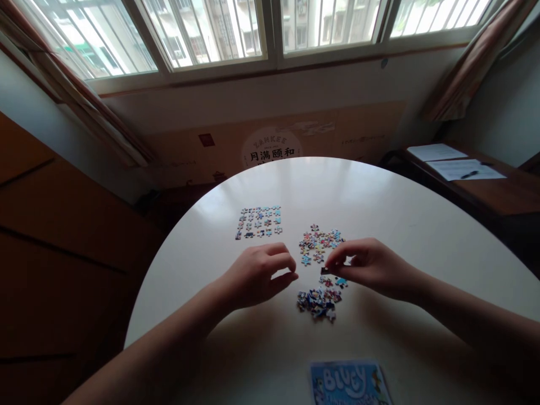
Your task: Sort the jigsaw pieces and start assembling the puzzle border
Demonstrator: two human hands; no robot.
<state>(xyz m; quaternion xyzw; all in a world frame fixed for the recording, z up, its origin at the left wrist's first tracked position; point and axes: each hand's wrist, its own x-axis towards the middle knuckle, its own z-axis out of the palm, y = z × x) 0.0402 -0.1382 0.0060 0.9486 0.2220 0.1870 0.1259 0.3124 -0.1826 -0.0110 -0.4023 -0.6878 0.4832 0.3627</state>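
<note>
My right hand (371,264) pinches a dark puzzle piece (324,270) between thumb and fingers, just above the table. Facing it, my left hand (265,273) hovers with curled fingers, a small gap between thumb and forefinger and nothing visible in them. Between and behind the hands lies a loose pile of colourful puzzle pieces (318,241). A second heap of mostly dark blue and white pieces (317,304) lies nearer to me. A few single pieces, one light blue piece (341,282) among them, lie under my right hand. Beyond my left hand, separate pieces (258,223) are laid out in rows.
A round white table (189,281) carries everything. A blue box or booklet marked "Bluey" (348,383) lies at the near side. On a brown side table (514,191) at the right are papers (447,169) and a pen (469,175). Windows stand behind.
</note>
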